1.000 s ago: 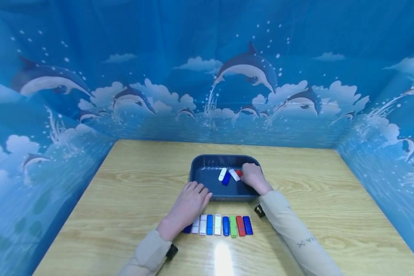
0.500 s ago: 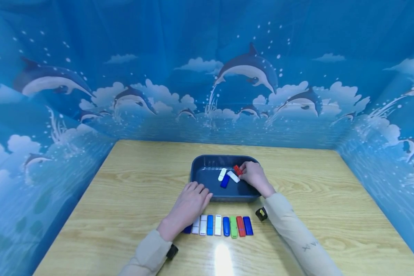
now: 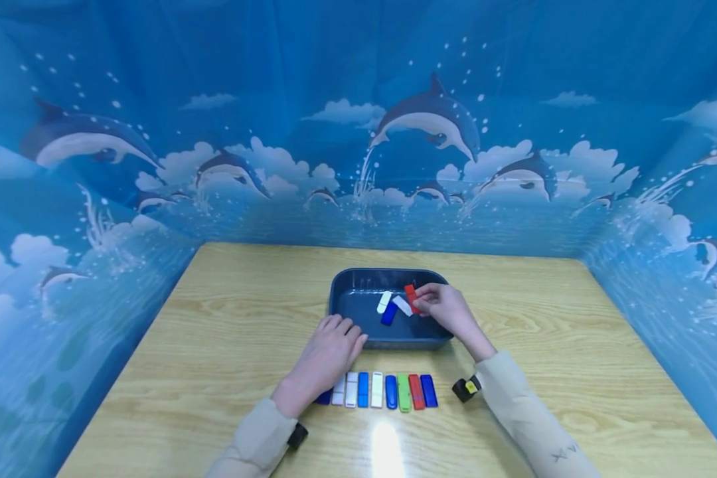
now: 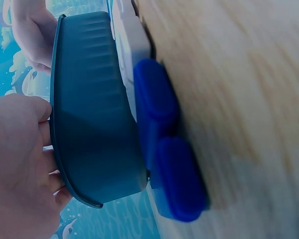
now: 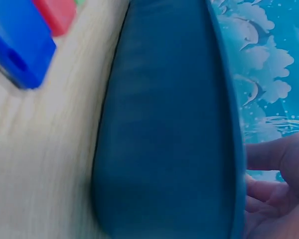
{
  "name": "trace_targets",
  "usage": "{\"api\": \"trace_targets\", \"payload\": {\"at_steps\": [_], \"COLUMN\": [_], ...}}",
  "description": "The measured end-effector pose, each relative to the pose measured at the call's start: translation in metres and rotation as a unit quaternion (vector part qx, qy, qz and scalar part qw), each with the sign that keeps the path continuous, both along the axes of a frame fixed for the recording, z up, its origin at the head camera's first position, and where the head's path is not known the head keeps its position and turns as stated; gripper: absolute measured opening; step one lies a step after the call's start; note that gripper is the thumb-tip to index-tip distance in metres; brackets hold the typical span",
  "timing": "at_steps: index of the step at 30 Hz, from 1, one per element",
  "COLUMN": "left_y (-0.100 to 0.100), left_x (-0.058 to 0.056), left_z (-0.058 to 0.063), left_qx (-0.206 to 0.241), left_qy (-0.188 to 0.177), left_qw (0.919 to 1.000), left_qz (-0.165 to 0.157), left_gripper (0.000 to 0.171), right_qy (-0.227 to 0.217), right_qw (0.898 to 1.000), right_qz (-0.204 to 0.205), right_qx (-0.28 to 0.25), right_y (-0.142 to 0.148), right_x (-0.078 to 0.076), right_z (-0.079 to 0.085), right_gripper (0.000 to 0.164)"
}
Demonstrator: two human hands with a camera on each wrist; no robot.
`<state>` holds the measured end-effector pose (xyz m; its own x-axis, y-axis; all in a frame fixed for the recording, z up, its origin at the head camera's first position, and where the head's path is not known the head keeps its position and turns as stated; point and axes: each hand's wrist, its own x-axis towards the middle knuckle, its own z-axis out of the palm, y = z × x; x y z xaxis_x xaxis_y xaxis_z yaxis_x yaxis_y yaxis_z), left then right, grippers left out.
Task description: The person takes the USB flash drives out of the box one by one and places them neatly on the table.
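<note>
My right hand [image 3: 448,307] pinches a red USB stick [image 3: 410,297] between thumb and fingertips, over the right side of a dark blue tray [image 3: 370,344]. Left of it in the tray lie two white USB sticks [image 3: 384,302] and a dark blue USB stick [image 3: 389,313]. My left hand [image 3: 330,342] rests on the tray's front left corner; the left wrist view shows its fingers [image 4: 49,160] reaching over the rim. In the right wrist view the tray's wall [image 5: 169,124] hides the stick, and part of my right hand [image 5: 281,184] shows beyond the rim.
In front of the tray, a row of several USB sticks lies side by side on the wooden table [image 3: 245,299], among them a green one [image 3: 403,393] and a red one [image 3: 416,392]. My left forearm overlaps the row's left end. A dolphin-print curtain [image 3: 358,133] surrounds the table.
My right hand has drawn back a little to the right, and the red stick now shows between its fingertips, more upright. The loose sticks shifted slightly left. My left hand stays put.
</note>
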<state>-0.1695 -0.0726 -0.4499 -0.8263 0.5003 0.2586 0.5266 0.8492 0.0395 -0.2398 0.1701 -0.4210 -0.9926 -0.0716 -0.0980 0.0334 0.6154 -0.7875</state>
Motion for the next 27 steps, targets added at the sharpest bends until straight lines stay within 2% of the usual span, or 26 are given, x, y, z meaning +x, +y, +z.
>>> {"api": "trace_targets", "payload": {"at_steps": [17,21,27], "left_y": [0.0,0.0,0.001], "left_x": [0.0,0.0,0.0], "left_z": [-0.001,-0.001,0.0], "left_qx": [0.004,0.006,0.002], "left_qy": [0.004,0.005,0.004], "left_qw": [1.0,1.0,1.0], "left_qz": [-0.002,-0.003,-0.003], "left_gripper": [0.037,0.035,0.041], "right_qy": [-0.006,-0.016,-0.029], "right_qw": [0.992,0.991,0.994], "right_qz": [-0.001,-0.004,-0.01], "right_qx": [-0.128,-0.136,-0.105], "right_y": [0.023,0.031,0.041], "right_x": [0.053,0.069,0.09], "right_z": [0.012,0.012,0.009], "right_gripper": [0.036,0.037,0.036]}}
